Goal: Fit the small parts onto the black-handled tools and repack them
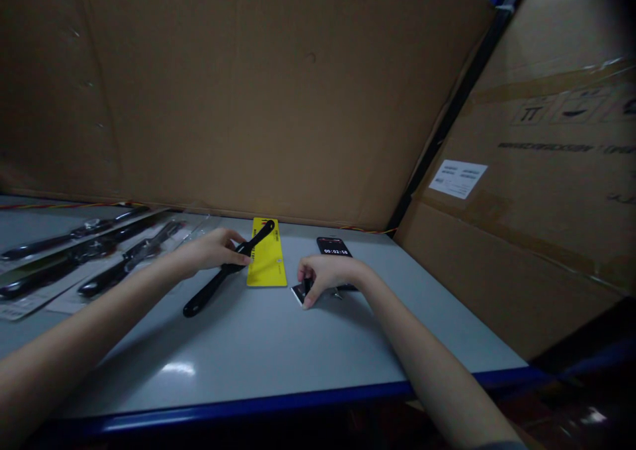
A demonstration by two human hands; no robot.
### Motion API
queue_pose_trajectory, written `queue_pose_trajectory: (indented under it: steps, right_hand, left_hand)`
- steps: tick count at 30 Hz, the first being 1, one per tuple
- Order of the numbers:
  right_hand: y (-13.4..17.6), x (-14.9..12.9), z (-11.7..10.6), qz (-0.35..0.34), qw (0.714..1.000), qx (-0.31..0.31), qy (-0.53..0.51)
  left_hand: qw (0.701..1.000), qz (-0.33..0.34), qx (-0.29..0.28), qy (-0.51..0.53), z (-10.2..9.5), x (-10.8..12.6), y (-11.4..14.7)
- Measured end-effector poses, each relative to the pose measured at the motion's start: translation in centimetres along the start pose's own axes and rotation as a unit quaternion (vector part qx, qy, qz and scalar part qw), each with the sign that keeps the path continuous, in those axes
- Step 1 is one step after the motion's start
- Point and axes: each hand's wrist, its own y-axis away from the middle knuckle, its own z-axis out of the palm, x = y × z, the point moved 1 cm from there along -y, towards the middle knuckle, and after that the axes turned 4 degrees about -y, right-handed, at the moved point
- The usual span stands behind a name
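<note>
My left hand is closed around the middle of a long black tool with a hole in each end. The tool's far end lies across a yellow card on the table. My right hand bends down to the tabletop, its thumb and fingers pinched on a small dark piece with a white edge, mostly hidden by the fingers. Just behind that hand is a phone showing 00:02:58, partly covered by the hand. A small shiny bit shows beneath the wrist.
Several similar black tools in clear packaging lie at the left. A large cardboard panel stands behind the grey table, which has a blue front edge. A taped carton borders the right side.
</note>
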Motion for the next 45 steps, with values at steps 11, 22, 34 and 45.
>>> queue_pose_trajectory:
  steps: [11, 22, 34, 45]
  right_hand:
    - [0.0, -0.2, 0.1, 0.004, 0.999, -0.033, 0.001]
    - [-0.5, 0.8, -0.5, -0.025, 0.987, 0.056, -0.148]
    - [-2.8, -0.8, 1.1, -0.033, 0.886, 0.308, -0.345]
    - [-4.3, -0.7, 2.5, -0.047, 0.927, 0.343, -0.143]
  left_hand:
    - [0.942, -0.059, -0.086, 0.319, 2.9, 1.4, 1.3]
    - [0.887, -0.114, -0.099, 0.437, 4.0, -0.3, 1.3]
    - [0.849, -0.18, -0.063, 0.493, 4.0, -0.9, 0.6]
    - [0.838, -0.192, -0.104, 0.499, 4.4, -1.1, 0.5]
